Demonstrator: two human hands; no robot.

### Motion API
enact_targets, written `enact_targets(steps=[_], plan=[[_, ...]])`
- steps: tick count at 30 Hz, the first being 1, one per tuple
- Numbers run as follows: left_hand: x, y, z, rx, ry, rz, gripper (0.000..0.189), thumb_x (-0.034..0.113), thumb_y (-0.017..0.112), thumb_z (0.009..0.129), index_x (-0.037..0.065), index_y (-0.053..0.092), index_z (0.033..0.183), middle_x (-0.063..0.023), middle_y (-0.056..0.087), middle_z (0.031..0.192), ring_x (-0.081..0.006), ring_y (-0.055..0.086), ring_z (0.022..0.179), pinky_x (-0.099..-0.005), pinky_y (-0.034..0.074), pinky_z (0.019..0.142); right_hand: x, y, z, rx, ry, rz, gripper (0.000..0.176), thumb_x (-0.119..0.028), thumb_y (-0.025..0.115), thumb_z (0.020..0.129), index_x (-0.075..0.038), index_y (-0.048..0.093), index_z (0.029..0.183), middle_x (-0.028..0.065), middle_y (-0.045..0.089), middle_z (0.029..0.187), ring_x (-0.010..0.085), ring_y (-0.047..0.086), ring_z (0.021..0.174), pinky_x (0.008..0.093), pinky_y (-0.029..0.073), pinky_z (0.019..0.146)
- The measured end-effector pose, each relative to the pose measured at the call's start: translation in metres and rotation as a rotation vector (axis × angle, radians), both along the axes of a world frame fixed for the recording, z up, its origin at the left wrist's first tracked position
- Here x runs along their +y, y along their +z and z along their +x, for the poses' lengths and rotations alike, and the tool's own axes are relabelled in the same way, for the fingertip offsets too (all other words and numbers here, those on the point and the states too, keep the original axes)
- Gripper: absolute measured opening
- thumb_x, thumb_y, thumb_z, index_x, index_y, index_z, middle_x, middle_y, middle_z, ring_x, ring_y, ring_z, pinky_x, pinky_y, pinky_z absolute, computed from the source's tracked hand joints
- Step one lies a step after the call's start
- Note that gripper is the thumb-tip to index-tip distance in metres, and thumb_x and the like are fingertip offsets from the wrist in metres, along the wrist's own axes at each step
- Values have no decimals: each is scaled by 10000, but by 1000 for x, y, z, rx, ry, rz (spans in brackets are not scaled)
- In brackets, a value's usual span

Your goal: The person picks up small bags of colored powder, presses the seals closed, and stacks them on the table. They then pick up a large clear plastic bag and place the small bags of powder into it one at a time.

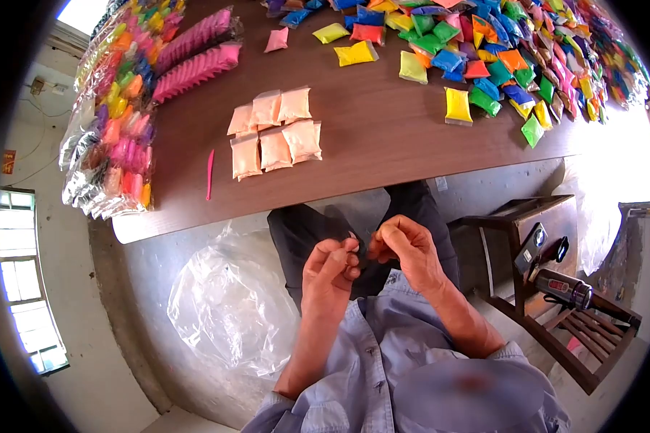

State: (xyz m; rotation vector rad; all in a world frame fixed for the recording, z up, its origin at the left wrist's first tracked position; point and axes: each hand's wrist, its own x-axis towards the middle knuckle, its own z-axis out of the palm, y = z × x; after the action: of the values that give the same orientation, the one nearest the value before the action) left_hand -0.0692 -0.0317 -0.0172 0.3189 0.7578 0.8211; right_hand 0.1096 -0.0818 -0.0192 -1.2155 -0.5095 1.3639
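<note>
Over my lap, below the table edge, my left hand (331, 268) is closed with its fingertips pinched together. Facing it, my right hand (409, 251) is also closed in a pinch, a short gap away. Something thin and see-through seems to lie between the fingertips against the dark trousers, too faint to name. On the table ahead, several peach-coloured packets (275, 149) lie in two rows. A pink plastic stick (210, 175) rests to their left.
Many colourful packets (491, 61) are heaped at the back right. Bagged packets (123, 123) and pink packet stacks (197, 71) line the left. Clear plastic sheeting (227, 303) lies on the floor. A wooden chair (513, 289) at right holds a flask (562, 287) and a phone (531, 247).
</note>
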Motion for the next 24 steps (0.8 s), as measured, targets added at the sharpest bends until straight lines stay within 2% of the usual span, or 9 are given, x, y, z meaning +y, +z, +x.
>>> enact_targets(steps=[2,4,7,12,16,20,24], plan=[[-1,-7,-3,-43,-4,18,63,60,683,1000,86,668,1056,-112,725,1228,-139,696,906,-275,565,750,0,0,-2,24,-12,9,189,-201,556,1075,-60,643,985,59,716,925,125,671,826,265,530,729],[-1,-9,-3,-87,-8,37,43,62,686,1004,75,664,1039,-119,725,1230,-144,708,924,-273,575,755,-1,-7,-2,118,-17,65,127,-139,634,1043,-25,679,1076,61,735,1026,124,698,915,284,554,797],[-2,-7,-1,-62,-4,56,36,77,701,1002,72,681,1032,-126,708,1268,-144,700,930,-277,568,764,-2,-10,-1,169,-8,58,120,-127,651,1035,-31,678,1102,62,732,1059,122,699,933,279,556,796],[-1,-3,2,46,12,89,117,161,709,1018,52,704,977,-134,680,1325,-139,679,966,-286,547,781,-3,-1,1,270,-16,-2,130,-152,627,1052,-52,683,1114,48,731,1044,133,707,931,275,558,803],[1,2,3,158,-40,126,149,185,704,1024,44,703,977,-142,682,1314,-130,674,935,-286,541,782,-4,-6,5,419,-12,10,127,-180,610,1060,-79,670,1108,26,715,1012,133,694,902,276,557,805],[-4,-8,2,284,-79,275,97,124,700,1011,33,698,980,-146,691,1297,-116,669,906,-276,545,780,-4,-10,7,592,-39,77,91,-168,619,1044,-105,655,1098,34,660,971,157,646,856,303,530,773],[-4,-2,7,377,-91,366,31,50,696,985,22,683,980,-156,695,1281,-103,652,868,-257,540,772,-6,-13,11,780,-22,148,130,-133,625,1019,-109,663,1141,32,609,948,167,594,859,317,501,773]])
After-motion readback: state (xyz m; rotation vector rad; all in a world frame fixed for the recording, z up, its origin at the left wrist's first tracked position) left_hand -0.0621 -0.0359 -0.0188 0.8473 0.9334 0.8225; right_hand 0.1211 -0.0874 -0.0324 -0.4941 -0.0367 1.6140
